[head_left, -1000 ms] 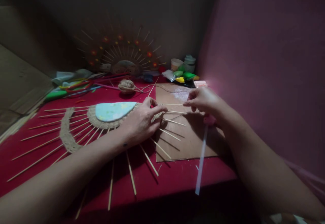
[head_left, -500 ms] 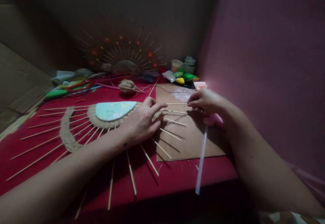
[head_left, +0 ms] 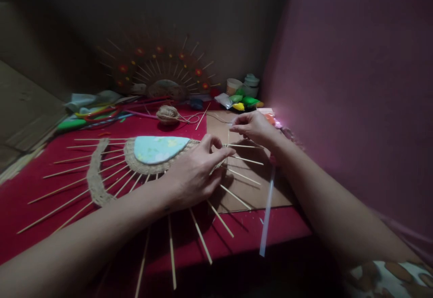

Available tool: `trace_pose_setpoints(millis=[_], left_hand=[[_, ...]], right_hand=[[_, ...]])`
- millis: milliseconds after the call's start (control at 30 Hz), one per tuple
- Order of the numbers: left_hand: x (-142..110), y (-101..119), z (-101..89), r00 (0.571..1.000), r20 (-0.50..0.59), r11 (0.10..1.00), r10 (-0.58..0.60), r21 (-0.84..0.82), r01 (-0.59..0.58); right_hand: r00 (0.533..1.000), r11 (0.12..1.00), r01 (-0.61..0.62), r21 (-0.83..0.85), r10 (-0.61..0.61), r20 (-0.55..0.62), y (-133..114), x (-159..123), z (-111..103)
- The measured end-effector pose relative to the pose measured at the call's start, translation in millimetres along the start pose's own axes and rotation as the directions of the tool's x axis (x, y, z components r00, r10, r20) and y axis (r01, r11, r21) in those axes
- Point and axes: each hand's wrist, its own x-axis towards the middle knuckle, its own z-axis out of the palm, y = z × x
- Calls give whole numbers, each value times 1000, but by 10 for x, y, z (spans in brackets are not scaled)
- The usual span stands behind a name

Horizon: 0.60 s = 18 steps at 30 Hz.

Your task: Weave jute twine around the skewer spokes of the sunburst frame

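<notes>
A half-round craft piece lies on the red cloth: a pale blue centre point(head_left: 160, 148) ringed with woven jute point(head_left: 144, 167), with several thin wooden sticks point(head_left: 199, 235) fanning outward. My left hand point(head_left: 196, 171) presses on its right end, fingers curled and pinched at the jute rim by a stick. My right hand point(head_left: 253, 129) is raised above the brown cardboard sheet point(head_left: 257, 190), fingers pinched on a thin jute string that is hard to make out.
A ball of jute twine point(head_left: 167, 114) sits behind the piece. A finished stick fan point(head_left: 162, 70) leans on the back wall. Coloured bags and small jars point(head_left: 245, 93) fill the back corner. A white glue stick point(head_left: 266, 212) lies near the table's front edge. A pink wall stands right.
My right hand has lifted and moved back and left from the stick tips. The craft piece and my left hand have shifted slightly right.
</notes>
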Motion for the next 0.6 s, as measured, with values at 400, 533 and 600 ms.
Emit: trace_pose_setpoints(millis=[400,533,600], left_hand=[[16,-117,60,993,81,995,-82,69,76],[35,-161,53,997,31,994,-65,92,62],[44,-185,51,998,1,995,-55,83,55]], right_hand=[[943,944,318,-87,-307,126,-261,-385,-295],[919,945,305,-117,-260,297,-240,-427,-415],[912,940,293,-175,-220,345,-205,-418,-438]])
